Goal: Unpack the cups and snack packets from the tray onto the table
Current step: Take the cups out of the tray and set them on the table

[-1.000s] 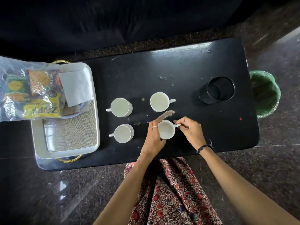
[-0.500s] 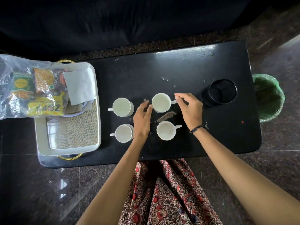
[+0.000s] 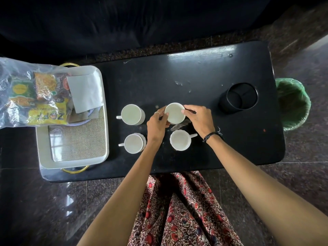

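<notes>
Both our hands hold the far right cup (image 3: 174,113): our left hand (image 3: 157,124) curls its fingers against the cup's left side, and our right hand (image 3: 199,118) closes its fingers on the right side, where they cover the handle. We cannot tell whether the cup stands on the table (image 3: 204,71) or is lifted just off it.

Three more white cups stand on the black table around it. One cup (image 3: 132,114) is to the left, its handle pointing left. Another (image 3: 134,143) sits nearer us on the left, handle also to the left. The third (image 3: 180,140) is nearer us on the right, handle pointing right, just below our right hand. A small brownish scrap (image 3: 179,125) lies on the table between the two right cups.

At the table's left end sits the white tray (image 3: 104,121), with a woven mat (image 3: 79,139) lining its bottom. A clear bag (image 3: 14,103) of snack packets (image 3: 47,113) rests on the tray's far left part and hangs over its left edge. A white paper (image 3: 85,93) lies beside the packets on the tray.

On the right part of the table stands a black round holder (image 3: 238,98), well apart from the cups. Past the right end of the table, a bin with a green liner (image 3: 292,102) stands on the floor.
</notes>
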Available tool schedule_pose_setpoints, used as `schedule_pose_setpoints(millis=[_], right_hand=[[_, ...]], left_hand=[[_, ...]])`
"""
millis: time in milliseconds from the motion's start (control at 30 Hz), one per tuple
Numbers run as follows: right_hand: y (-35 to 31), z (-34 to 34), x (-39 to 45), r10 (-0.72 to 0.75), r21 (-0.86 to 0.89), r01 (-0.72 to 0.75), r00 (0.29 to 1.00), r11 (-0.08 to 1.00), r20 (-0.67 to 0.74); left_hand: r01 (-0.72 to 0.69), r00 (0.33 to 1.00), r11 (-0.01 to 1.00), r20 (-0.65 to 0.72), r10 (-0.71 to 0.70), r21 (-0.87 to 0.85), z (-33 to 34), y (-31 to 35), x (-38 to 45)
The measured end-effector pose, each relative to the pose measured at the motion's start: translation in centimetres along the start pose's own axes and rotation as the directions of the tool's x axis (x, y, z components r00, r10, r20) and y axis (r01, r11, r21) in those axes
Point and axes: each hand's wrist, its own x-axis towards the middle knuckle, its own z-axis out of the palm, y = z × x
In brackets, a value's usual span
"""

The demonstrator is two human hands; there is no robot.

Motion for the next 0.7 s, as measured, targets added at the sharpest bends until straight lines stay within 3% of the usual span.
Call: schedule_pose_setpoints(millis=[367,600,700], right_hand=[[-0.1,-0.1,0.2,0.018,0.025,-0.018,1.000,1.000,-0.010],[0.8,-0.6,-4.0,0.037,0.162,0.008,0.962,0.987,-0.270],[1.9,-0.3,-6.0,0.081,0.127,-0.049,0.963,0.991,-0.256]], left_hand=[[-0.007,0.999,1.000,0.032,0.007,-0.002,0.0,0.6,-0.1],[0.107,0.990,0.994,-0.094,-0.105,0.014,0.3,-1.2,-3.3],[0.144,0.987,0.987,-0.088,-0.137,0.072,0.8,-2.4,-5.2]])
